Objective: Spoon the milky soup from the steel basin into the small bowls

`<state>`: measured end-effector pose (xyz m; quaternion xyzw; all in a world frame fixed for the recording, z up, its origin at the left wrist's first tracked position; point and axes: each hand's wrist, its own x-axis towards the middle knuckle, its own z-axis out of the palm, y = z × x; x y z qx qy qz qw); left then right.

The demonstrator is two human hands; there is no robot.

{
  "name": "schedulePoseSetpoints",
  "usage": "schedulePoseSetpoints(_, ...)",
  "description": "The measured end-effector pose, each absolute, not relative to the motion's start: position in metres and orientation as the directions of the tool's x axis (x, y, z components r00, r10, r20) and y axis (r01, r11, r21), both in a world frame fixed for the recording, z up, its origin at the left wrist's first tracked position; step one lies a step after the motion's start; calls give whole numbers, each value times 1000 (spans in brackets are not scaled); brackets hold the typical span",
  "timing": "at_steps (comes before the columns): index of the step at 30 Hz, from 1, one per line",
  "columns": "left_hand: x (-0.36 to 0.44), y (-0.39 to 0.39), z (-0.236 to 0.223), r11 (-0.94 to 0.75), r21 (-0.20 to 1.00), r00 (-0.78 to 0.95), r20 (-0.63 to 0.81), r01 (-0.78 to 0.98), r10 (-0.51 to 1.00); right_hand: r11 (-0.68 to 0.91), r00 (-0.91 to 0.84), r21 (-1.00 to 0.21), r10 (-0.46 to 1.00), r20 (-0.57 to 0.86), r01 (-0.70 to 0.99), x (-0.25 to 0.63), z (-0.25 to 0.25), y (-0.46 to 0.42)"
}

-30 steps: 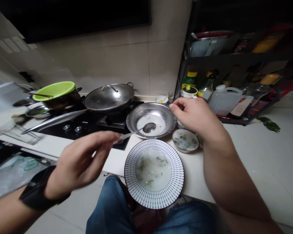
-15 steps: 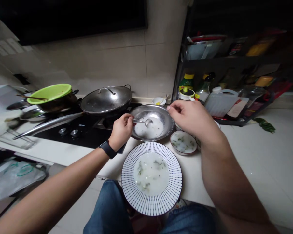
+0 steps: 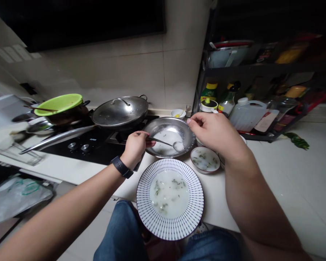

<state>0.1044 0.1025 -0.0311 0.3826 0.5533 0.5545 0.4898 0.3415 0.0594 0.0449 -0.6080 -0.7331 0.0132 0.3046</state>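
My left hand (image 3: 137, 146), a dark watch on its wrist, is closed around the handle of a metal spoon (image 3: 163, 141). The spoon's bowl, with white liquid in it, is over the right part of a wide metal basin (image 3: 189, 135). Shallow white liquid with dark flecks lies in the basin. At the basin's right rim, my right hand (image 3: 214, 130) is pinched closed on the edge. Nearest me, a patterned plate (image 3: 143, 195) contains whitish liquid with green bits. Right of it, a small bowl (image 3: 203, 171) contains a similar mixture, and more dishes are partly hidden under my right arm.
Left of the basin, a lidded wok (image 3: 119, 114) with a long handle sits on the black stove (image 3: 78, 154). A green basin (image 3: 58, 103) rests on a pot farther left. A rack (image 3: 260, 69) of bottles stands at right. A small white bowl (image 3: 178, 113) is behind the basin.
My left hand has turned and shifted slightly, and the spoon's bowl has moved right and toward me over the basin. My right hand remains at the rim.
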Motion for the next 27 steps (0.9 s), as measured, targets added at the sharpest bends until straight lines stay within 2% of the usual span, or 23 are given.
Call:
schedulePoseSetpoints(6, 91, 93, -9, 102, 988, -231, -127, -116, 965, 265, -81, -380, 897, 435, 886, 342, 44, 61)
schedulePoseSetpoints(17, 48, 49, 39, 42, 997, -199, -52, -58, 979, 261, -76, -383, 896, 437, 886, 342, 43, 61)
schedulePoseSetpoints(24, 28, 9, 26, 45, 999, -186, -48, -21, 981, 275, -94, -371, 894, 439, 887, 341, 42, 61)
schedulePoseSetpoints(27, 25, -12, 16, 18, 998, -149, -9, 63, 989, 276, -97, -371, 895, 435, 887, 340, 42, 62)
